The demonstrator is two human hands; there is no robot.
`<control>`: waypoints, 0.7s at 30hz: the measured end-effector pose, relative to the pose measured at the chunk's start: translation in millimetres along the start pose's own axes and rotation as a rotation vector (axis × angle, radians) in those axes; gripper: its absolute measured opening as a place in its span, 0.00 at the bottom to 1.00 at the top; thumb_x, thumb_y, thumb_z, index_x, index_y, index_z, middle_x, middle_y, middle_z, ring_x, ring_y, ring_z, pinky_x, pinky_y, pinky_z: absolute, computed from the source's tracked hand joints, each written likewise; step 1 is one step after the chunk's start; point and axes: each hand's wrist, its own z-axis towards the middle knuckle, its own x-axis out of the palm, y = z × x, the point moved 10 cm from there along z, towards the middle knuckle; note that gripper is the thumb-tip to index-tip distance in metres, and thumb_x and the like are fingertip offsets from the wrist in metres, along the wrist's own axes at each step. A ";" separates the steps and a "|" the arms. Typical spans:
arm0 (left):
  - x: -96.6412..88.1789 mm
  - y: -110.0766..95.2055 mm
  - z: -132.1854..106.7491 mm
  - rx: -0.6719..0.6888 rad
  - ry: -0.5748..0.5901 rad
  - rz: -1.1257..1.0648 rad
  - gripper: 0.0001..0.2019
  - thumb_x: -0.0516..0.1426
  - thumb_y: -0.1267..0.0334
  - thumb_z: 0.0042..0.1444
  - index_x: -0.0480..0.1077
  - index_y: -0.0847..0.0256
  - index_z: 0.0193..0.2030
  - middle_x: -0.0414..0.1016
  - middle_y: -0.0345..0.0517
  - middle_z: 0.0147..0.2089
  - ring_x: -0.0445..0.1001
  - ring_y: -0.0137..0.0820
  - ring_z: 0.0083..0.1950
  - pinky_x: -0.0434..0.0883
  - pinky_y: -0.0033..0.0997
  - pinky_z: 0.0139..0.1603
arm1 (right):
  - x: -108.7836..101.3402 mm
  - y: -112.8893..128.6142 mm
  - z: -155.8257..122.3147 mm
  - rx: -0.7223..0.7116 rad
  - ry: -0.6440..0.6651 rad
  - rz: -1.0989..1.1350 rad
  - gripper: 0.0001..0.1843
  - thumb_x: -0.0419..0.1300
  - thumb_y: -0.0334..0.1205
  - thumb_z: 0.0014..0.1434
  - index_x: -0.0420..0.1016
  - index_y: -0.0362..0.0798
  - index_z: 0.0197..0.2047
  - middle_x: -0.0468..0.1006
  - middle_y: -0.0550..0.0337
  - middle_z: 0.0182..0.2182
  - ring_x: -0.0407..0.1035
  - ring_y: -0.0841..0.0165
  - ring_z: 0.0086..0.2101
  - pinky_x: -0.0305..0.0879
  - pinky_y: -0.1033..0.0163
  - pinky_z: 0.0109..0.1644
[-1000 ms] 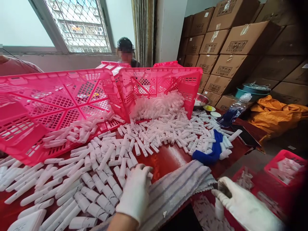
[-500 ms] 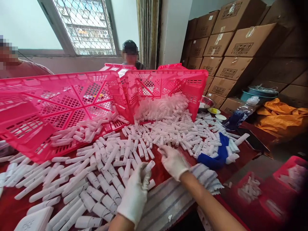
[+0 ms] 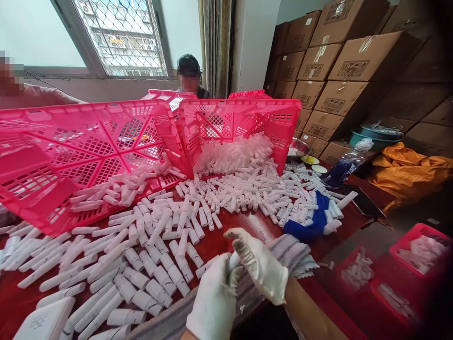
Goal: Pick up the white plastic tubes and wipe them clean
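Both my hands wear white gloves and meet over the near table edge. My left hand [image 3: 215, 300] is closed around a white plastic tube [image 3: 233, 259], whose tip shows above the fingers. My right hand [image 3: 260, 264] curls over the same tube from the right, fingers bent on its top. Below them lies a grey striped towel [image 3: 293, 255]. Several loose white tubes [image 3: 170, 245] cover the dark red table [image 3: 240, 231] in front of the hands.
Two pink mesh crates [image 3: 88, 151] [image 3: 244, 123] lie tipped with tubes spilling out. A blue cloth [image 3: 314, 219] and a bottle [image 3: 341, 167] sit at the right. Red bins [image 3: 417, 245] stand low right. Cardboard boxes [image 3: 339, 61] stack behind. Two other people sit beyond the crates.
My right hand pulled back from the tube pile toward me and joined my left hand, which lifted a tube off the table. Earlier the right hand was low over the red bins.
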 end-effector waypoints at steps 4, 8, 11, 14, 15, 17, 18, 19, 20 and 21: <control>3.2 4.1 -0.7 -0.051 -0.007 -0.053 0.10 0.52 0.56 0.59 0.69 0.58 0.38 0.75 0.46 0.37 0.72 0.35 0.38 0.66 0.31 0.41 | -14.0 -11.7 -12.2 -0.031 -0.160 0.136 0.24 0.46 0.59 0.61 0.67 0.50 0.49 0.72 0.60 0.34 0.67 0.68 0.32 0.65 0.64 0.38; 2.8 3.8 -2.3 -0.045 0.010 -0.001 0.10 0.51 0.54 0.59 0.68 0.57 0.38 0.74 0.45 0.35 0.71 0.36 0.38 0.65 0.32 0.40 | -24.5 -31.9 -19.4 -0.012 -0.258 0.234 0.13 0.56 0.52 0.59 0.70 0.50 0.36 0.70 0.63 0.30 0.66 0.70 0.32 0.65 0.67 0.39; 3.3 3.1 -3.0 -0.038 0.010 0.039 0.09 0.52 0.56 0.59 0.68 0.57 0.35 0.74 0.45 0.34 0.70 0.36 0.37 0.64 0.33 0.39 | -19.4 -42.1 -16.0 0.032 -0.220 0.310 0.12 0.62 0.50 0.54 0.72 0.50 0.33 0.72 0.63 0.31 0.67 0.69 0.35 0.65 0.66 0.42; 4.2 4.4 -3.6 -0.060 -0.001 -0.028 0.09 0.53 0.56 0.58 0.68 0.58 0.36 0.74 0.44 0.34 0.69 0.34 0.37 0.63 0.32 0.40 | -19.5 -44.3 -13.6 0.062 -0.224 0.339 0.13 0.64 0.51 0.51 0.73 0.50 0.32 0.73 0.63 0.30 0.67 0.68 0.34 0.65 0.66 0.41; 4.4 5.2 -3.9 -0.076 -0.001 -0.081 0.09 0.53 0.55 0.58 0.68 0.58 0.35 0.73 0.44 0.34 0.68 0.33 0.36 0.63 0.31 0.39 | -20.0 -43.1 -13.6 0.061 -0.221 0.340 0.13 0.64 0.51 0.51 0.73 0.50 0.31 0.72 0.63 0.29 0.67 0.68 0.33 0.65 0.66 0.40; 12.8 9.9 -5.8 -0.163 0.078 -0.290 0.13 0.55 0.51 0.56 0.67 0.60 0.33 0.68 0.39 0.28 0.63 0.27 0.28 0.61 0.27 0.31 | -21.8 -39.2 -14.8 0.042 -0.208 0.330 0.13 0.65 0.50 0.51 0.72 0.50 0.29 0.70 0.64 0.27 0.65 0.69 0.31 0.65 0.67 0.38; 23.9 11.7 -8.7 -0.234 0.184 -0.453 0.15 0.55 0.48 0.55 0.66 0.60 0.32 0.63 0.36 0.24 0.58 0.23 0.23 0.58 0.24 0.25 | -23.2 -37.1 -15.9 0.029 -0.203 0.325 0.13 0.65 0.50 0.50 0.72 0.50 0.27 0.69 0.65 0.26 0.64 0.70 0.30 0.64 0.67 0.36; 37.1 10.2 -13.8 -0.307 0.316 -0.633 0.18 0.55 0.46 0.54 0.65 0.61 0.32 0.59 0.33 0.22 0.52 0.20 0.19 0.53 0.22 0.20 | -25.2 -35.6 -17.2 0.020 -0.203 0.327 0.13 0.65 0.50 0.50 0.72 0.50 0.27 0.68 0.65 0.25 0.63 0.71 0.29 0.63 0.68 0.34; 48.4 5.3 -20.1 -0.368 0.444 -0.805 0.19 0.55 0.44 0.53 0.64 0.61 0.32 0.55 0.30 0.20 0.46 0.18 0.17 0.47 0.21 0.17 | -27.7 -35.0 -18.6 0.018 -0.210 0.340 0.14 0.66 0.51 0.49 0.72 0.50 0.27 0.67 0.66 0.24 0.62 0.71 0.27 0.62 0.68 0.32; 55.6 -0.9 -25.9 -0.411 0.546 -0.947 0.20 0.56 0.43 0.52 0.63 0.60 0.32 0.54 0.29 0.19 0.42 0.17 0.16 0.43 0.20 0.16 | -30.0 -34.9 -19.8 0.023 -0.217 0.360 0.14 0.66 0.52 0.48 0.72 0.50 0.27 0.67 0.66 0.23 0.61 0.72 0.26 0.61 0.68 0.30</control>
